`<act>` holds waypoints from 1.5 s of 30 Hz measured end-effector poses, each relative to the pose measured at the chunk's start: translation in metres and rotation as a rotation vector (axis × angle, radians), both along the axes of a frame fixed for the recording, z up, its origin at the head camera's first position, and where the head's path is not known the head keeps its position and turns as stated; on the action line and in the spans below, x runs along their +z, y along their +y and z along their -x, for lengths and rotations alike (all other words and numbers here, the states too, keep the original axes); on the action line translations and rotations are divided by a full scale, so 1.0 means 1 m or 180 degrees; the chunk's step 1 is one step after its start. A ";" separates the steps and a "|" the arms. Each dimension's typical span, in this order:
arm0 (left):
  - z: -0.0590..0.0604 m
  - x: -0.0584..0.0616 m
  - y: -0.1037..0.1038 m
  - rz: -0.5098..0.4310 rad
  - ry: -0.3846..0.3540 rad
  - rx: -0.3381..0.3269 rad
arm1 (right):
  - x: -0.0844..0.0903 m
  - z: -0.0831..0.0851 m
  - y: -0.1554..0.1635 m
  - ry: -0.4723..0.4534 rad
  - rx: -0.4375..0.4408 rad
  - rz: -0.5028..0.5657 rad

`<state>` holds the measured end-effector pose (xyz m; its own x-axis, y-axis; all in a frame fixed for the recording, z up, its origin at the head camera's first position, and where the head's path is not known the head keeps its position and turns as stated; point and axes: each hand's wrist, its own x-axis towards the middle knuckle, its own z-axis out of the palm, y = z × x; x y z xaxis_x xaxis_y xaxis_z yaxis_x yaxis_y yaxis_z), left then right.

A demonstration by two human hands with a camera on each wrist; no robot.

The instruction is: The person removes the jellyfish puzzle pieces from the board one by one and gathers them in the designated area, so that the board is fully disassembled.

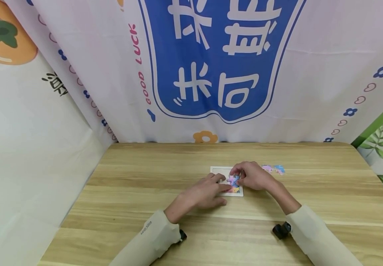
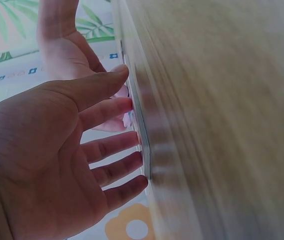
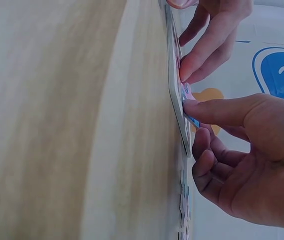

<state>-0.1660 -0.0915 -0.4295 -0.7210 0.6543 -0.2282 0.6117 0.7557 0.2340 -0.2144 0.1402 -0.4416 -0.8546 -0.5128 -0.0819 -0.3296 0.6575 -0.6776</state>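
Jigsaw step: by the look of it, a pink-and-blue jigsaw piece [image 3: 194, 121] is being fitted into the white puzzle tray [image 1: 216, 170] — the piece tilts up from the tray at its right side rather than lying flat.
Next move: seems to call for lining up the piece's edge with the assembled section [image 1: 235, 190], then a level press downward while the tray is kept from sliding.
Right hand [image 1: 253, 176]: nearly closed, thumb and forefinger pinching the tilted piece; the other fingers curl toward the palm and hold nothing that shows.
Left hand [image 1: 207, 192]: spread and relaxed, gripping nothing; the forefinger reaches onto the assembled section, and other fingertips come down at the left part of the tray, probably to steady it. The thumb lies on the near side — whether it touches the wood, I cannot tell.
Tray's place: flat on the far half of the wooden tabletop [image 1: 128, 177], around the middle from left to right, between the two hands.
Assembled section: in the near right part of the tray, with pink, yellow and blue print; the joints are too small to make out.
Tray's bare part: white surface shows at the far left, so more filling seems due.
Loose pieces [image 1: 272, 169]: pink and blue, on the tabletop right of the tray, near the right hand; their number is unclear.
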 end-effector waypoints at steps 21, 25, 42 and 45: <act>-0.001 0.001 -0.001 -0.0006 -0.0098 0.0047 | -0.003 0.004 0.007 0.0009 0.0027 0.0163; -0.001 0.002 0.000 0.0016 -0.0083 0.0054 | -0.002 0.004 0.009 -0.0105 -0.0029 0.0304; 0.000 -0.001 0.000 0.0024 -0.0053 0.0041 | 0.002 -0.003 0.037 -0.0370 -0.0086 0.0529; 0.000 0.000 0.000 0.0006 -0.0060 0.0059 | 0.002 -0.004 0.045 -0.0412 -0.0119 0.0541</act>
<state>-0.1655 -0.0912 -0.4298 -0.7286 0.6403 -0.2432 0.5930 0.7674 0.2438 -0.2108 0.1852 -0.4399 -0.8612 -0.4967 -0.1072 -0.2102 0.5404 -0.8147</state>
